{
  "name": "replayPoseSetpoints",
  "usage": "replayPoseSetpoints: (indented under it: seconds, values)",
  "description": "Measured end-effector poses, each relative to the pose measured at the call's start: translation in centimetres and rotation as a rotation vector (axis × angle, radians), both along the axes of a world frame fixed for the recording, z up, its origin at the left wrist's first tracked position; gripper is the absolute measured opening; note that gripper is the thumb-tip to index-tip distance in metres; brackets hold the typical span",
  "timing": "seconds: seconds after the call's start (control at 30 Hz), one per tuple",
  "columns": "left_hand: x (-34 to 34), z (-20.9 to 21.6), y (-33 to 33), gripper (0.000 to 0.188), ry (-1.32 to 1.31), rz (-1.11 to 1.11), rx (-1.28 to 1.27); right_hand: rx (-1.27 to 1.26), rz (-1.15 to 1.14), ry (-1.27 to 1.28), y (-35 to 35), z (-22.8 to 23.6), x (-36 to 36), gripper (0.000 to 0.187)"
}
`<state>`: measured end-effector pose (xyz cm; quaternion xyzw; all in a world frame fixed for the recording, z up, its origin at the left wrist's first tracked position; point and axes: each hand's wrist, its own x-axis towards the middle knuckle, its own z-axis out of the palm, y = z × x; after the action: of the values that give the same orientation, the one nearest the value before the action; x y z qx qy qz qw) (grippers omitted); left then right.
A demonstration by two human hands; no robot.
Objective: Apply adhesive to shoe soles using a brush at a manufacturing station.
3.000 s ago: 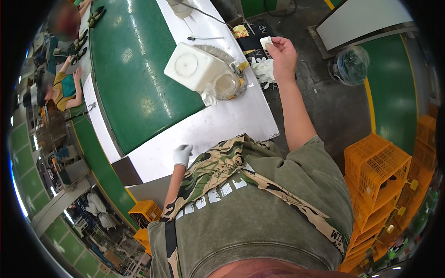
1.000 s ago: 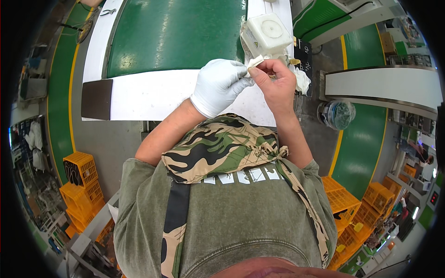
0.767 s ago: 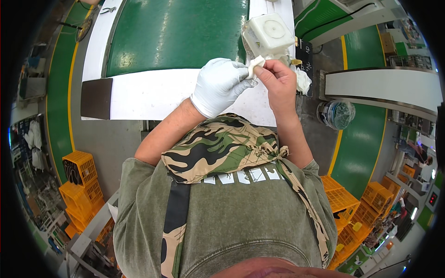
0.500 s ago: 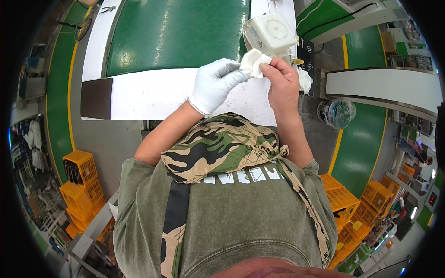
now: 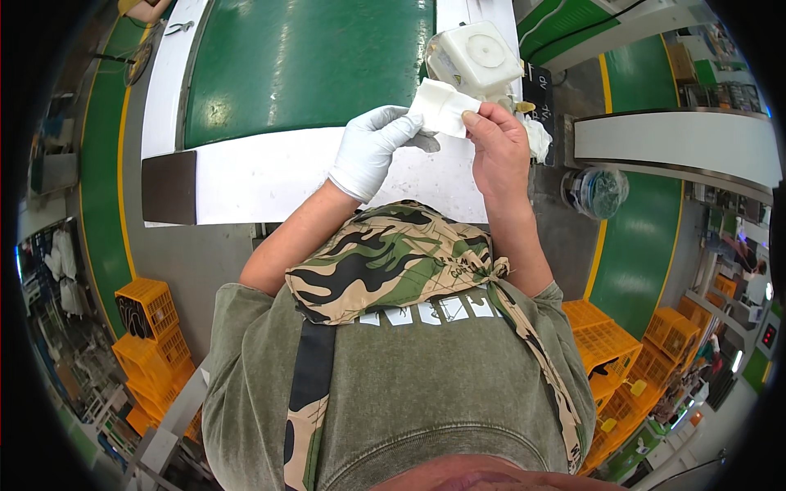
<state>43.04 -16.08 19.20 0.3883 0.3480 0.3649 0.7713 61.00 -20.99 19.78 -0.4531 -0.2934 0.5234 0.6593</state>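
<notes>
A small white cloth (image 5: 443, 107), flat and creased, is stretched between my hands above the near edge of the white table. My left hand (image 5: 372, 151), in a white glove with greyish fingertips, pinches its left side. The bare fingers and thumb of my right hand (image 5: 498, 146) grip its right corner. Just beyond the cloth stands a translucent white plastic container (image 5: 479, 59) with a round mark on its face. Crumpled white material (image 5: 538, 141) lies to the right of my right hand.
A green conveyor belt (image 5: 311, 69) runs away between white edges (image 5: 270, 176). Pliers (image 5: 178, 28) rest at the far left, near another person's arm (image 5: 147, 10). A dark plate (image 5: 169, 187) covers the table's left corner. Orange crates (image 5: 600, 344) stack behind me on both sides.
The cloth has gone from bunched and folded to spread out flatter between my hands. My left hand has shifted slightly left and down along it.
</notes>
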Motion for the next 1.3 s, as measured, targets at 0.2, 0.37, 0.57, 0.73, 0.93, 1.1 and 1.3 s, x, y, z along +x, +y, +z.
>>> replayPoseSetpoints:
  seconds: [0.2,0.37,0.57,0.73,0.93,1.1,1.3]
  values:
    - [0.0,-0.3,0.6,0.031,-0.132,-0.006,-0.105,-0.018,-0.019,0.008,0.2,-0.2,-0.1,0.010]
    - [-0.2,-1.0,1.0,0.031,-0.169,-0.008,-0.135,-0.015,-0.024,0.014,0.5,0.0,-0.4,0.010]
    - [-0.5,-1.5,1.3,0.030,-0.218,-0.003,-0.182,-0.015,-0.021,0.014,0.7,-0.1,-0.6,0.010]
    - [-0.7,-1.9,1.6,0.030,-0.288,0.002,-0.220,-0.019,-0.025,0.019,0.9,0.0,-0.9,0.010]
    - [-0.7,-2.2,1.8,0.027,-0.317,-0.009,-0.252,-0.016,-0.014,0.015,1.0,-0.2,-0.8,0.011]
    - [-0.6,-2.4,1.8,0.027,-0.322,-0.023,-0.268,-0.011,-0.019,0.023,1.0,-0.3,-0.9,0.011]
    - [-0.6,-2.4,1.7,0.028,-0.323,-0.024,-0.278,0.018,0.004,0.014,0.9,-0.1,-1.0,0.011]
